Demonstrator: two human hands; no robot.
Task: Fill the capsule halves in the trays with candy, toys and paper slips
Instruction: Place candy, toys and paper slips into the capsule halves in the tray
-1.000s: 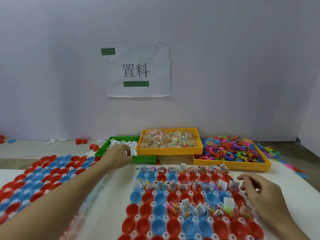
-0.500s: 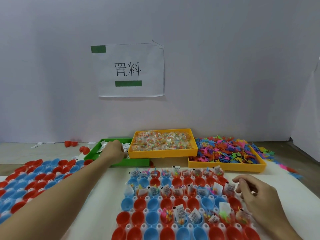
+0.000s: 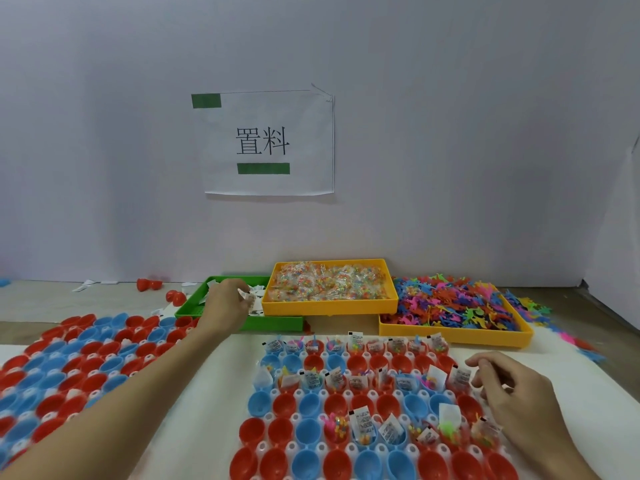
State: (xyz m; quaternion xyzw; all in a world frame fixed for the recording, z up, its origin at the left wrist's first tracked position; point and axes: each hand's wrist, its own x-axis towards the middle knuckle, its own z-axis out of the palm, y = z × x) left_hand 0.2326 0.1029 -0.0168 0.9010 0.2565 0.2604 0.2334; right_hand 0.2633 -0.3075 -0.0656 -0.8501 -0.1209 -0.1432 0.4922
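Left hand [image 3: 228,303] pinches paper slips [image 3: 250,297] over green bin [image 3: 273,323]; right hand [image 3: 509,386], fingers loosely curled, holds nothing, at capsule tray [image 3: 294,415] edge. Risk: several slips lift together, so 1 half gets extras or slips drop on tabletop [image 3: 207,403].

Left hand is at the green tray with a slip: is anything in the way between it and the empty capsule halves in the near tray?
Nothing visible blocks it. The left hand pinches a paper slip over the green tray, and bare white table lies between that and the capsule tray. The right hand rests at the tray's right edge, off that path.
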